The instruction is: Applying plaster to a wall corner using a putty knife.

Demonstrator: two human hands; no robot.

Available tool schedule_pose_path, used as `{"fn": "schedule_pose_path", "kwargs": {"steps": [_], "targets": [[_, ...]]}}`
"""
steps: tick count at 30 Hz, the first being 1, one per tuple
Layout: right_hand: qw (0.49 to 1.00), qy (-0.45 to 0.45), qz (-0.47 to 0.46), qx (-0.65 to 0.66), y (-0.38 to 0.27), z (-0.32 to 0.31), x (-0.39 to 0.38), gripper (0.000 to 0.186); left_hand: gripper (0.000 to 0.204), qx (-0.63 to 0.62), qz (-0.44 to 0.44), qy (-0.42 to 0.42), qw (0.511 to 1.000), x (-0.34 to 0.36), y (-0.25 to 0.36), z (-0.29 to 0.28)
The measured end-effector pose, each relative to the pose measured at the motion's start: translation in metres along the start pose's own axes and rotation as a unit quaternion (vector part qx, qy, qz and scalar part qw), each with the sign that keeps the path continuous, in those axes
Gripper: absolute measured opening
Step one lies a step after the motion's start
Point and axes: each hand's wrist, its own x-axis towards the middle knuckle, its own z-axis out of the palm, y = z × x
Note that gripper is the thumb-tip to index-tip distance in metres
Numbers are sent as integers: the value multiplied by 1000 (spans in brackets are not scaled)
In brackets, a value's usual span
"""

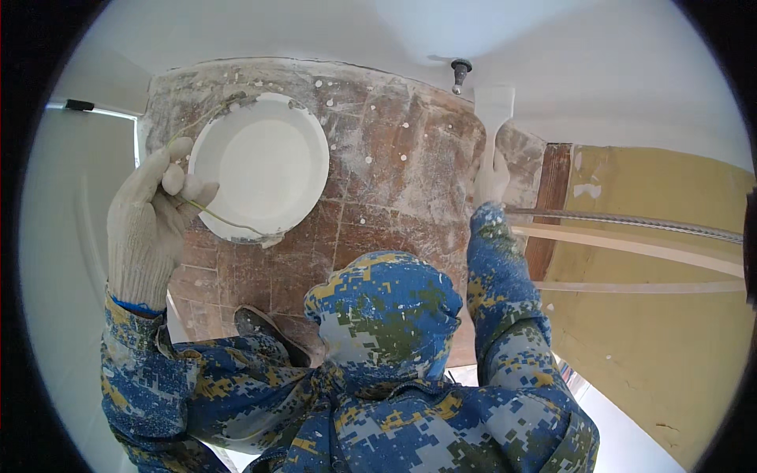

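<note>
My left hand, in a white knitted glove, is closed on the wire handle of a white paint bucket. The wire runs from both sides of the rim up to my fingers. Inside the bucket is smooth white paint. My right hand, gloved too, is closed around the handle of a wide, flat white paintbrush. The brush head lies at the foot of the white wall, just right of a short dark pipe fitting. How my right fingers wrap the handle is partly hidden.
Brown floor tiles are smeared and spotted with white. A braided metal hose and pale strips cross at right, over a yellowish panel. My camouflage-clad knee and a dark shoe are below the bucket. A white panel edge stands at left.
</note>
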Motion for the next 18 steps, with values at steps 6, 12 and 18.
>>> {"fn": "schedule_pose_path", "kwargs": {"steps": [6, 12, 18], "targets": [[975, 72, -81, -191, -46, -17, -51, 34, 34, -3, 2, -22, 1000, 1, -1, -7], [965, 99, -128, -206, -64, -8, -48, 35, 33, 6, 9, -18, 1000, -1, -3, -11], [959, 58, -172, -219, -70, 3, 3, 30, 39, 12, -6, -17, 1000, -2, -1, -22]]}}
